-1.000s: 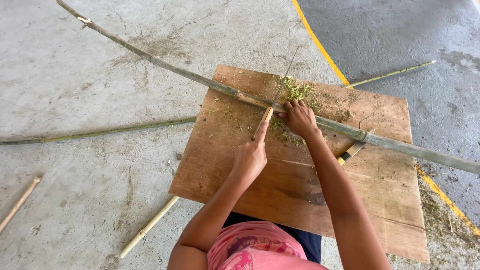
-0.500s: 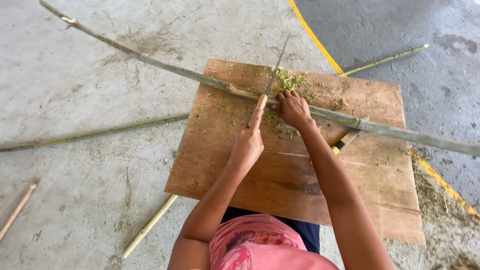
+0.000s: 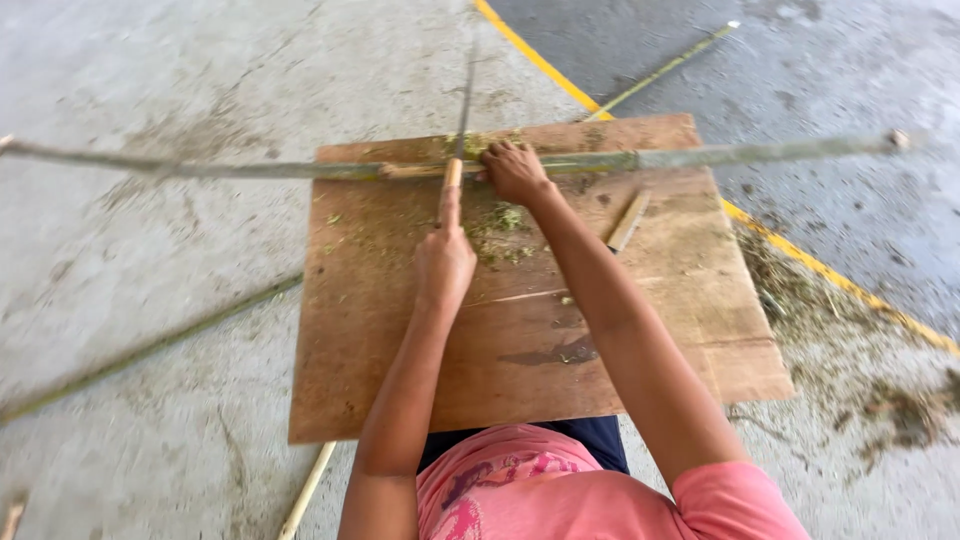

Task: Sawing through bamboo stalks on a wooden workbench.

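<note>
pole [image 3: 300, 168] swung level under right hand [image 3: 515, 172]

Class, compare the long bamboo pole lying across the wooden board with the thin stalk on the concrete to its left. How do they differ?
The long bamboo pole rests on the wooden board, gripped by the right hand; the thin stalk lies untouched on the concrete. The pole runs level across the view; the stalk slants. The pole looks thicker. Both are long, slender and greenish.

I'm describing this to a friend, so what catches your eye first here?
A long green bamboo pole lies across the far edge of a wooden board on the concrete floor. The right hand grips the pole, while the left hand holds a knife against it, above green shavings.
</note>
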